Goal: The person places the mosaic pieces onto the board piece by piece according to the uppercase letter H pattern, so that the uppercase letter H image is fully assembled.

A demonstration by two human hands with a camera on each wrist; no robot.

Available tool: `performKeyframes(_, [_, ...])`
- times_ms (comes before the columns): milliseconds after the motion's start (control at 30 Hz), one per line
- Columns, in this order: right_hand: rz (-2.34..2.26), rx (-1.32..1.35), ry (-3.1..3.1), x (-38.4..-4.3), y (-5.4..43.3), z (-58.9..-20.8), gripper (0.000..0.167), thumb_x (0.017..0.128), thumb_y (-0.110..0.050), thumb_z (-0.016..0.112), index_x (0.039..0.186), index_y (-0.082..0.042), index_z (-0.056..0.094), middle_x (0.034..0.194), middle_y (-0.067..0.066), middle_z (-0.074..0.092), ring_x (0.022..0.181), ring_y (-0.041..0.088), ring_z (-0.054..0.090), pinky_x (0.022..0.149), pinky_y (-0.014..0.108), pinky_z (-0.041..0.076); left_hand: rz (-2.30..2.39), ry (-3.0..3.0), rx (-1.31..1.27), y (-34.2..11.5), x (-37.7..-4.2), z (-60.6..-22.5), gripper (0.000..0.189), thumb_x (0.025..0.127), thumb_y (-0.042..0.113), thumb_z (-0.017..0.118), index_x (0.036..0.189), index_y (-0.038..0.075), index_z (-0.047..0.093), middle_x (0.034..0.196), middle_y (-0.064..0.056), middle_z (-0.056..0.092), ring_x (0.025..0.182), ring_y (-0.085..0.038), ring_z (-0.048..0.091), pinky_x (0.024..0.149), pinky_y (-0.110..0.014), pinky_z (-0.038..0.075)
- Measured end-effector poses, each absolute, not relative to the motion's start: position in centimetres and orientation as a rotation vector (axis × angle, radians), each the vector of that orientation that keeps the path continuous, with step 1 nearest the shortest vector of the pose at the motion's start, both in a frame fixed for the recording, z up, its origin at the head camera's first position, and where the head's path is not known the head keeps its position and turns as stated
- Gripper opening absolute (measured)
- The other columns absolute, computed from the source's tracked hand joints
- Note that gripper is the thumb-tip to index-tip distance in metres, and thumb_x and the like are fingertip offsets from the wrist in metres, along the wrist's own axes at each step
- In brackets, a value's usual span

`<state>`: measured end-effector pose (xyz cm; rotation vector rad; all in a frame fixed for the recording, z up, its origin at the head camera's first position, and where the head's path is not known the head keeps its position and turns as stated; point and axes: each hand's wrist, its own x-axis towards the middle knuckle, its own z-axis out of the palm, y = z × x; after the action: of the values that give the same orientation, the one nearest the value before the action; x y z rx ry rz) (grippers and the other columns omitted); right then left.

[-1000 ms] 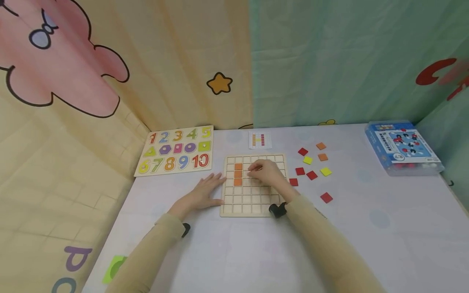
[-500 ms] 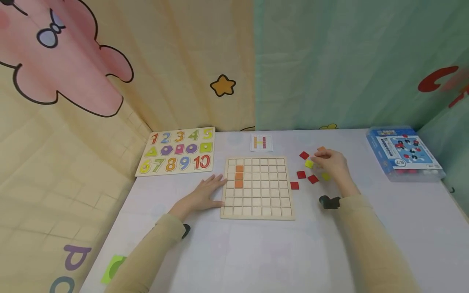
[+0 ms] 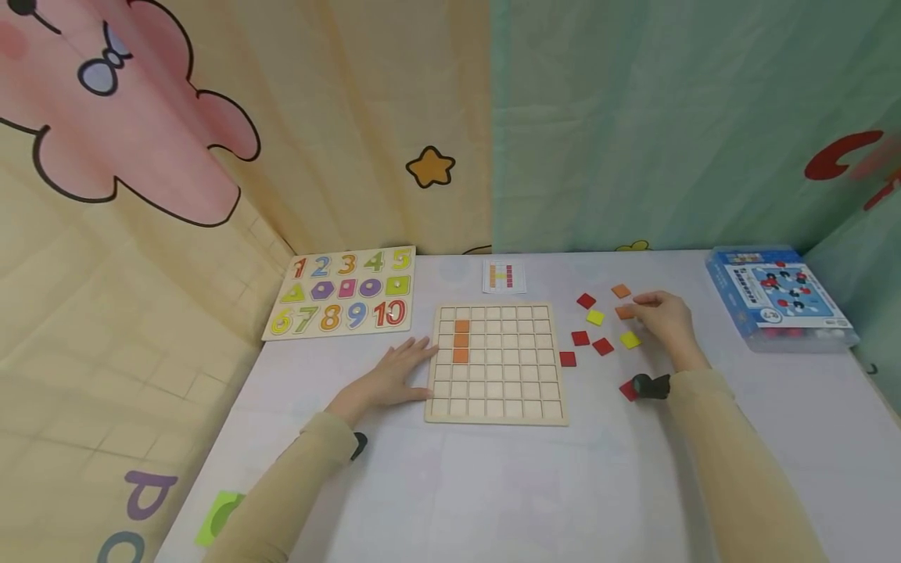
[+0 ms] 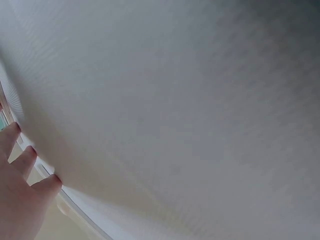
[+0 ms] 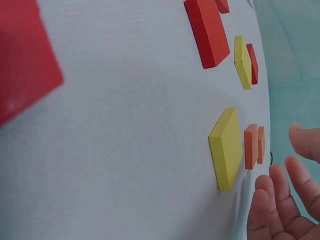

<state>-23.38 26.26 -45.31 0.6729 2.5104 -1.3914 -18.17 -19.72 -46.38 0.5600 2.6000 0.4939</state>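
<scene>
A wooden grid board [image 3: 507, 389] lies mid-table, with a column of orange tiles [image 3: 461, 341] set in its upper left cells. My left hand [image 3: 387, 377] rests at the board's left edge, fingers spread and straight; the left wrist view catches the same fingers [image 4: 47, 187]. To the right of the board, my right hand [image 3: 665, 322] is at an orange tile [image 3: 624, 312], thumb and fingers parted in the right wrist view. A second orange tile [image 3: 621, 291] lies just beyond. Around them are a yellow tile [image 3: 629, 339] and several red tiles [image 3: 602, 346].
A small pattern card [image 3: 504, 277] lies behind the board. At the back left is a number puzzle [image 3: 338, 293]; a blue boxed set [image 3: 781, 301] stands at the back right. A green piece [image 3: 220, 516] sits by the left sleeve. Curtains rise behind the table.
My right hand has left the board and moved right to the loose tiles, first above the yellow one, then to the orange one. The left hand has stayed at the board's edge.
</scene>
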Motion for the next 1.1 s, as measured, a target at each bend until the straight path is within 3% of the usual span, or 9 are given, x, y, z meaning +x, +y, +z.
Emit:
performKeyframes(400, [-1.315,0.700,2.493,-23.4,25.6,-45.8,0.063,0.097,-0.038,0.061,0.141,0.002,0.039,0.139,0.025,0.042,0.118,0.036,0.042,0.099,0.042,0.047,0.487,2.604,0.557,-19.7,-18.2,-46.5,0.084,0.088,0.042,0.071,0.157,0.022,0.027,0.167,-0.003,0.011,0.155,-0.030,0.003,0.125,-0.054,0.002])
performKeyframes(733, [-1.154,0.707,2.533,-24.2,25.2,-46.2,0.055,0.099,-0.030,0.057,0.139,0.005,0.039,0.136,0.027,0.042,0.117,0.039,0.043,0.105,0.050,0.046,0.494,2.600,0.543,-19.4,-18.1,-46.1,0.084,0.088,0.042,0.071,0.157,0.022,0.027,0.167,-0.004,0.011,0.155,-0.030,0.004,0.125,-0.054,0.003])
performKeyframes(1100, [-1.084,0.638,2.549,-24.3,25.1,-46.0,0.042,0.100,-0.022,0.053,0.130,0.008,0.047,0.123,0.025,0.048,0.106,0.037,0.047,0.097,0.044,0.050,0.481,2.603,0.545,-19.6,-18.1,-46.1,0.084,0.088,0.042,0.071,0.157,0.021,0.027,0.167,-0.004,0.012,0.155,-0.030,0.004,0.125,-0.054,0.003])
